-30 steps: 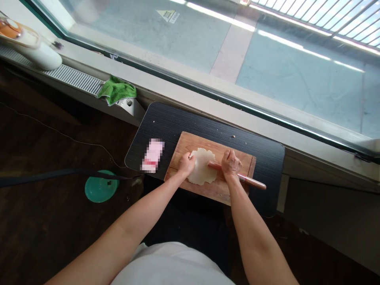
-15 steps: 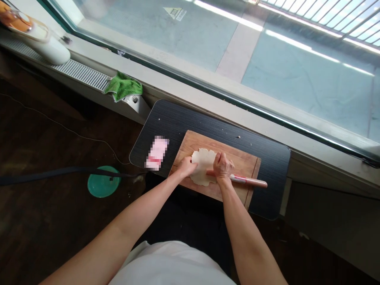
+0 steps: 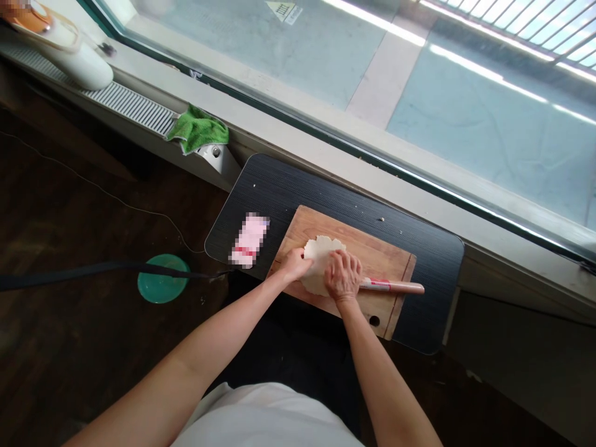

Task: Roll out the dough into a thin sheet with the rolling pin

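A flat, pale sheet of dough (image 3: pixel 317 256) with a ragged edge lies on a wooden cutting board (image 3: pixel 372 248). My left hand (image 3: pixel 296 264) pinches the dough's left edge between thumb and fingers. Over the near right part of the dough, my right hand (image 3: pixel 343 273) is on the left end of a rolling pin (image 3: pixel 404 287), fingers bent over it. That end is hidden under the hand. The pin's other end, past a red and white label, reaches to the right beyond the board.
Under the board is a small black table (image 3: pixel 279 177) with a few crumbs. A blurred pink item (image 3: pixel 250 239) lies on its left side. A green cloth (image 3: pixel 198 128) hangs on the radiator (image 3: pixel 135 105) beneath the window. On the floor stands a teal basin (image 3: pixel 161 288), crossed by a dark strap (image 3: pixel 112 268).
My right hand has slid slightly left and down with its fingers now reaching forward over the dough, where before they were in a fist. The left hand keeps its pinch on the edge.
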Demonstrator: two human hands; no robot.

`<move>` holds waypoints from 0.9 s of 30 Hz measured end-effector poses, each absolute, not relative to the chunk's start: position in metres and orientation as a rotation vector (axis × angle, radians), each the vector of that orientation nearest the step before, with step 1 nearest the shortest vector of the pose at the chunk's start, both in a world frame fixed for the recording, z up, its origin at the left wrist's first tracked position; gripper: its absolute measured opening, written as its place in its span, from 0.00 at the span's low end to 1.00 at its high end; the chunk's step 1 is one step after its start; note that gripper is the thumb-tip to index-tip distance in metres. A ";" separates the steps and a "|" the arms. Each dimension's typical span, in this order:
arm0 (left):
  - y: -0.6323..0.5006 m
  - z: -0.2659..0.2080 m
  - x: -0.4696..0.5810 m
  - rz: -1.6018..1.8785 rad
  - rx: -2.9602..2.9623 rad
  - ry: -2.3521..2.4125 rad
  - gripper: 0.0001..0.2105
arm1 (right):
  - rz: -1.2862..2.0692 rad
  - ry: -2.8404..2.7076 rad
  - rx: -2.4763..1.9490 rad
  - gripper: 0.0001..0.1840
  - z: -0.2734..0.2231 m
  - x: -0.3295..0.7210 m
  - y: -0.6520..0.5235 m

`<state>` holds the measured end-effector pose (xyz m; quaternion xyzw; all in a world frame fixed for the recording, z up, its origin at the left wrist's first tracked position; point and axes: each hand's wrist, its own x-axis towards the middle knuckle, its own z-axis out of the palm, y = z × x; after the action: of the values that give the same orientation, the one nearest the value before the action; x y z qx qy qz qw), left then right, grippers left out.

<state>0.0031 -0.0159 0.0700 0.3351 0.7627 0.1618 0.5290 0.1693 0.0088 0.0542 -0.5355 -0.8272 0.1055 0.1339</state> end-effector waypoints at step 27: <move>-0.044 0.034 0.001 1.049 1.726 1.778 0.09 | -0.136 -2.142 -1.671 0.19 0.040 0.157 0.047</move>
<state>0.0009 -0.0440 0.0343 0.6251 0.6441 0.3800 0.2235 0.1570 0.0466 0.0402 -0.6006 -0.7702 -0.0488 0.2091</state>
